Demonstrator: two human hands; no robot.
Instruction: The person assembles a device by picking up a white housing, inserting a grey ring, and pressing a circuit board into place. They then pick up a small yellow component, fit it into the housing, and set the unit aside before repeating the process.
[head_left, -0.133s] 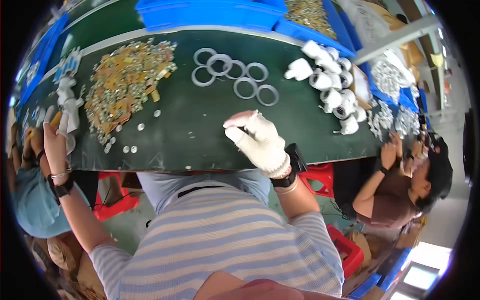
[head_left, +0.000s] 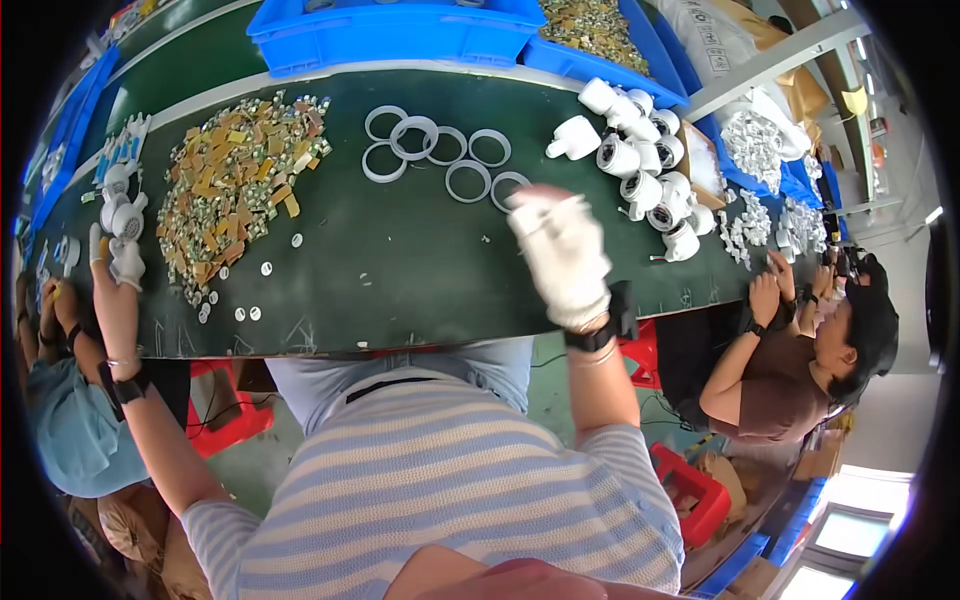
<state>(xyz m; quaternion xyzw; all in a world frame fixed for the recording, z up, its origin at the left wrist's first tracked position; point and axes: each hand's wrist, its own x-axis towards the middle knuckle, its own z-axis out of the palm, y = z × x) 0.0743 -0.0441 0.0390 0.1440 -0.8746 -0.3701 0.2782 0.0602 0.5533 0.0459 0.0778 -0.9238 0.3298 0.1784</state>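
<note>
My right hand [head_left: 563, 255], in a white knit glove with bare fingertips, is over the table beside the nearest right ring [head_left: 497, 192]. Motion smears its fingers, so their grip is unclear. Several pale translucent rings [head_left: 413, 138] lie flat at the table's middle, some overlapping. At the far left my left hand [head_left: 117, 300], with white covers on its fingertips, reaches to a row of white rounded housings [head_left: 122, 218]. Its fingers look apart, and I see nothing firmly held. A heap of small circuit boards [head_left: 235, 180] lies just right of that hand.
White camera-like housings [head_left: 640, 165] are piled at the right. Small white discs [head_left: 267, 269] lie near the boards. A blue bin [head_left: 395, 38] stands at the back. Clear plastic parts [head_left: 745, 230] lie by a co-worker's hands [head_left: 768, 290]; another person [head_left: 75, 420] sits at left.
My right hand has moved right and away from me, toward the rings, and now blurs. My left hand has shifted slightly among the white housings. The whole view has tilted a little.
</note>
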